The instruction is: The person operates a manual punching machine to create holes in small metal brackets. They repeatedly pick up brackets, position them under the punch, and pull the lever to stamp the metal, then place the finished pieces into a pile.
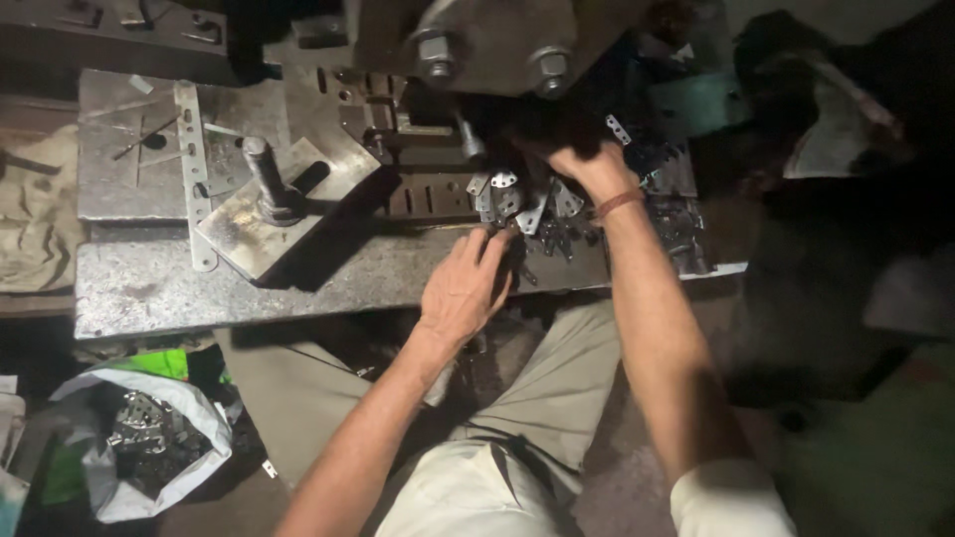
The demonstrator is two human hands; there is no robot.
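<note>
Fig.: Left hand (466, 288) rests flat, fingers open, on counter (199, 283) edge beside pile of small metal plates (517, 199). Right hand (587, 164) reaches into pile; grip can't tell. Plates likely light, stiff, sharp-edged; take by flat faces.

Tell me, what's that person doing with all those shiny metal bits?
A person sits at a heavy steel press table. Their left hand rests flat at the table's front edge, fingers touching a pile of small punched metal plates. Their right hand reaches further in, under the dark machine head, among the same pieces. Whether either hand grips one is too dark to tell. A white bag of metal bits sits on the floor.
</note>
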